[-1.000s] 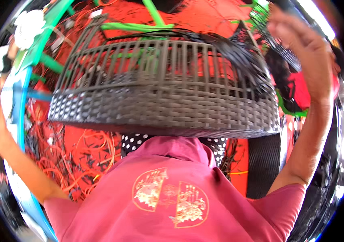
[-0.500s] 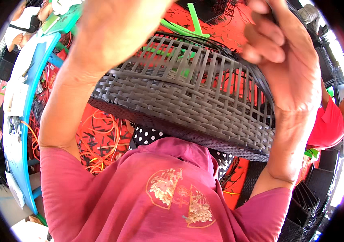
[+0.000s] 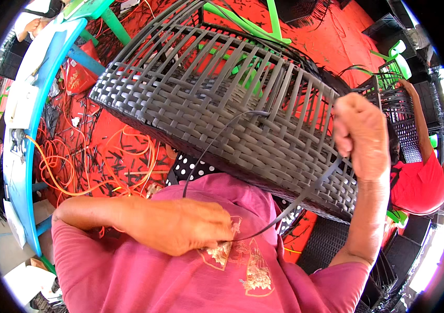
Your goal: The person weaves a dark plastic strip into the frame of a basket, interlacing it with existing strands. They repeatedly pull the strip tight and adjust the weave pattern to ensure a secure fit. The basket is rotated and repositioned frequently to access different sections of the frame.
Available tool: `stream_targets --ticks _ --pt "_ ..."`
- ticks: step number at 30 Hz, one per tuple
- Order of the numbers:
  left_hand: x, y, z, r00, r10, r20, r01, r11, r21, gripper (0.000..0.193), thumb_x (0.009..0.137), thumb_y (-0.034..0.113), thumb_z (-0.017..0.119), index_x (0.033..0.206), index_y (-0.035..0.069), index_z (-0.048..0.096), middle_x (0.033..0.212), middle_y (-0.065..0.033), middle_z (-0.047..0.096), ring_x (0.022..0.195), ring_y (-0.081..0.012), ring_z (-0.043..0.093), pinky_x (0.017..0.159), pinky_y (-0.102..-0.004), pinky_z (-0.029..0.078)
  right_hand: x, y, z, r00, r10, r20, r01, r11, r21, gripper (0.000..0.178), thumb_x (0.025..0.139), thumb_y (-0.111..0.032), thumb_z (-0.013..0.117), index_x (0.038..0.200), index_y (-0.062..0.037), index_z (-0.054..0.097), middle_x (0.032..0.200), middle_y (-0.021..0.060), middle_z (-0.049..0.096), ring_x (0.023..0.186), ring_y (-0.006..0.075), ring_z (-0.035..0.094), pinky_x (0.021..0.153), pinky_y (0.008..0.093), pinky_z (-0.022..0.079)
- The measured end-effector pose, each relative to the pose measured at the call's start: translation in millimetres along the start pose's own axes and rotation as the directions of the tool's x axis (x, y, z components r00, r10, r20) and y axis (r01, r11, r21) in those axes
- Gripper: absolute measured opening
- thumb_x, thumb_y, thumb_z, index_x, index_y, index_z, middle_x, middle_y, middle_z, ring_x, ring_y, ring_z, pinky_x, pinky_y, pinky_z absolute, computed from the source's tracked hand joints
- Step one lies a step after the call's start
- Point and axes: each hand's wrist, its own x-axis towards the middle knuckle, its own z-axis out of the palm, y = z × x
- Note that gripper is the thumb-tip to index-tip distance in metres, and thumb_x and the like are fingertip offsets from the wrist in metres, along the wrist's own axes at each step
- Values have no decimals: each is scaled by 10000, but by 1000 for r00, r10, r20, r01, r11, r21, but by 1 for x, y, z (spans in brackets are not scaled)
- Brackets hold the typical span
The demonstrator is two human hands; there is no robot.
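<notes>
A large grey wicker basket (image 3: 190,109) lies tilted across my lap. Its lower wall is woven close, while bare uprights stand along the far side. A thin dark weaving strip (image 3: 305,194) comes out of the weave near the basket's middle and loops down behind my left hand (image 3: 193,227). That hand is closed on the strip in front of my shirt. From there the strip rises to the right, into the curled fingers of my right hand (image 3: 362,130), which is beside the basket's right end.
A blue-edged table (image 3: 50,99) runs along the left, near an orange hose (image 3: 50,169). Dark scraps litter the red floor (image 3: 123,151). A green frame (image 3: 274,21) shows behind the basket. At right, a person in red (image 3: 415,182) works at another woven piece (image 3: 407,138).
My left hand has come down from above the basket to my chest. My right hand has lowered. The strip now shows looped between them, and more of the basket's left end is visible.
</notes>
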Motion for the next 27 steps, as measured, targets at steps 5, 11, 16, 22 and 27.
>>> stream_targets --ticks 5,11,16,22,27 --pt "1 9 -52 872 -51 -487 -83 965 -249 320 965 257 551 1085 -34 610 1167 -212 599 1005 -298 624 862 -423 515 12 18 16 990 79 120 -64 990 -123 191 917 -178 629 819 -19 592 579 -38 494 469 18 420 420 190 318" --pt "31 -37 -138 696 179 -696 257 842 474 140 908 37 561 1002 10 660 1275 -131 564 1225 -241 506 1043 -361 370 31 18 31 978 109 178 -61 965 -256 232 910 -165 609 750 3 594 577 -37 495 499 20 429 442 211 323" --pt "67 -90 -146 904 76 -421 291 612 735 140 844 80 605 956 29 672 1505 -172 299 1419 -385 168 1133 -466 221 51 26 37 970 166 180 -107 948 -299 213 867 -161 616 706 -25 584 550 -11 514 410 58 436 374 232 334" --pt "82 -112 -142 943 -122 -310 316 620 718 210 846 205 608 962 55 699 1525 -191 251 1433 -457 91 1128 -570 149 66 31 46 952 175 252 -101 954 -283 220 856 -161 628 692 -20 592 551 -7 517 443 59 457 406 230 352" --pt "82 -118 -147 938 -93 -335 297 713 635 196 851 219 617 885 31 662 1462 -176 346 1373 -372 277 1114 -487 223 72 36 48 949 184 258 -113 957 -268 190 849 -153 638 727 -11 603 576 16 541 482 106 504 448 262 389"
